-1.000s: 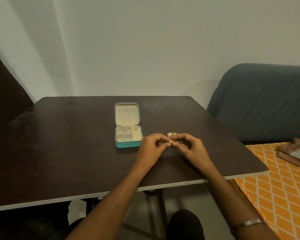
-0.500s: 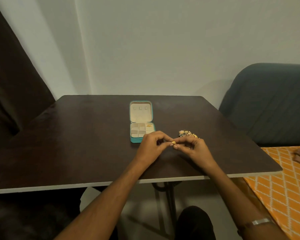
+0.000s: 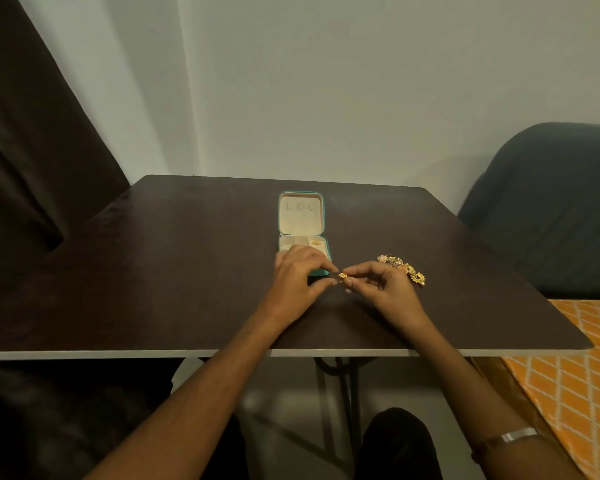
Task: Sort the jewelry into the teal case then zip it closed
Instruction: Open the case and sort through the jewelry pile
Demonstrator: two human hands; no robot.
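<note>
My left hand point(image 3: 297, 277) and right hand point(image 3: 381, 289) meet just in front of the open teal case point(image 3: 302, 216), both sets of fingertips pinched on one small gold piece point(image 3: 342, 275) held just above the surface point(image 3: 153, 271); it looks like an earring or ring, though it is too small to say which. The remaining jewelry pile point(image 3: 400, 266) lies just beyond my right hand, and one gold item point(image 3: 316, 242) already sits in a rear right compartment. To do this step well, I should pass the piece fully to one hand, carry it low over a vacant compartment and release it there, keeping my wrist clear of the pile.
</note>
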